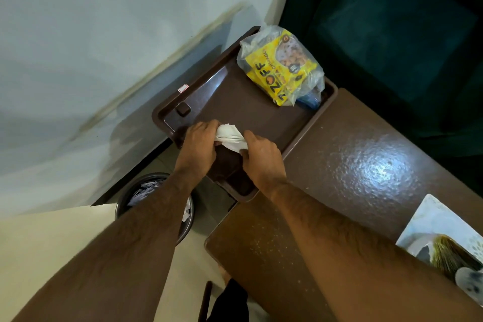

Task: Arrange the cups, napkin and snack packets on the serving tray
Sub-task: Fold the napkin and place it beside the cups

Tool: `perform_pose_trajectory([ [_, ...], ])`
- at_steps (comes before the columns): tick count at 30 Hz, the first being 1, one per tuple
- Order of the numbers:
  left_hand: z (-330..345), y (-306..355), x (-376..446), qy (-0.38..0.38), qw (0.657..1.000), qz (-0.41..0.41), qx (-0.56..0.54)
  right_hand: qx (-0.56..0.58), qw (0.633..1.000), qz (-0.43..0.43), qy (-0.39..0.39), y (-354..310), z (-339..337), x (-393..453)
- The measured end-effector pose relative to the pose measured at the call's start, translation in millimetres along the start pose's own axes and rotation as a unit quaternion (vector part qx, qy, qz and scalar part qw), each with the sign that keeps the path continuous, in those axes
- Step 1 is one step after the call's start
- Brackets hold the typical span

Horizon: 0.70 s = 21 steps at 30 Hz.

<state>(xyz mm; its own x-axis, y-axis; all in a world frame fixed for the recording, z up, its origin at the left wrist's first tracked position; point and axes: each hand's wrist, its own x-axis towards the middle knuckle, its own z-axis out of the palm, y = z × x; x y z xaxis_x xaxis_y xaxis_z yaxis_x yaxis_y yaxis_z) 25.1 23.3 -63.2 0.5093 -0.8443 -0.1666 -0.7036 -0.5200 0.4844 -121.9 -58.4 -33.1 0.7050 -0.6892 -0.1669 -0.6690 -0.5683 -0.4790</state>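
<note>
done: snack packet (281,65) lies at far end of tray (167,110) | now: left hand (200,142) and right hand (262,155) both pinch the napkin (230,136) over tray's near end | left: settle napkin, add cups; none visible

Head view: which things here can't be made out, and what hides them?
- Napkin: its ends are hidden inside the left hand and right hand.
- Blue item on the tray: mostly covered by the snack packets; identity unclear.
- Cups: none visible.
- Bin: partly blocked by the left forearm.
- Plate: cut off by the right edge.
</note>
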Motion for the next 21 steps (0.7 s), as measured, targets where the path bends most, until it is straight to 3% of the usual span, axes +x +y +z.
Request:
perform_pose_trajectory([
  [6,-13,12,3,0.031,0.996,0.000,-0.089,0.028,0.999,0.013,0.033,3,-13,4],
  [21,-22,128,18,0.045,0.987,0.114,-0.102,0.120,0.983,0.044,0.130,71,-98,-35],
])
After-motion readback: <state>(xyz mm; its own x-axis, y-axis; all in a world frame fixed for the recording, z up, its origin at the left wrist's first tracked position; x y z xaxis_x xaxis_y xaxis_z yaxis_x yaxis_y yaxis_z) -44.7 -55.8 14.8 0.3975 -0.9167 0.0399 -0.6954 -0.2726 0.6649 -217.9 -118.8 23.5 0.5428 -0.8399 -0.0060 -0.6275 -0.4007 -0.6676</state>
